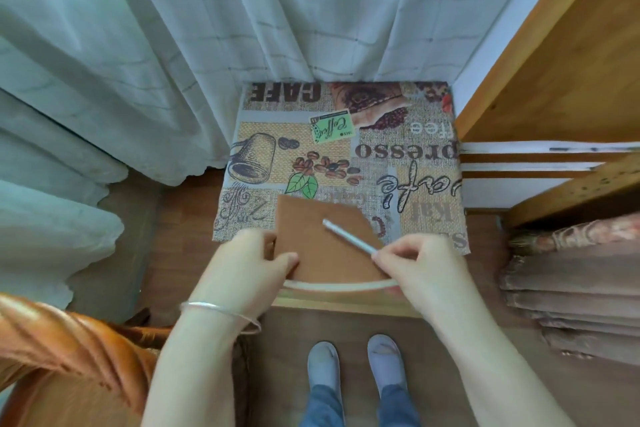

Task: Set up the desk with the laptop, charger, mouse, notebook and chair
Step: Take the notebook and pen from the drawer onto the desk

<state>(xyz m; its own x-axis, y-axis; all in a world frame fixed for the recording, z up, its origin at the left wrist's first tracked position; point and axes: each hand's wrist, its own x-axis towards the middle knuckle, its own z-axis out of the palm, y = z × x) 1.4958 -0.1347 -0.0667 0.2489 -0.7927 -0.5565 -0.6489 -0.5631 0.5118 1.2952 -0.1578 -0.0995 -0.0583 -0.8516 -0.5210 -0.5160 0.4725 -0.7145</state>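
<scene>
A brown-covered notebook (pixel 322 246) is held over the near edge of the small desk, which is covered by a coffee-print cloth (pixel 346 149). My left hand (pixel 258 260) grips the notebook's left edge, thumb on the cover. My right hand (pixel 420 265) pinches a thin silvery pen (pixel 348 236) that lies slanted across the cover. The notebook's pale page edge curves below my hands. An orange wooden chair (pixel 65 350) stands at the lower left, partly out of frame. No laptop, charger or mouse is in view.
Pale curtains (pixel 173 45) hang behind and left of the desk. A wooden shelf unit (pixel 554 62) stands on the right, with folded brown fabric (pixel 571 281) stacked below it. My feet in grey slippers (pixel 353 367) stand on the wooden floor before the desk.
</scene>
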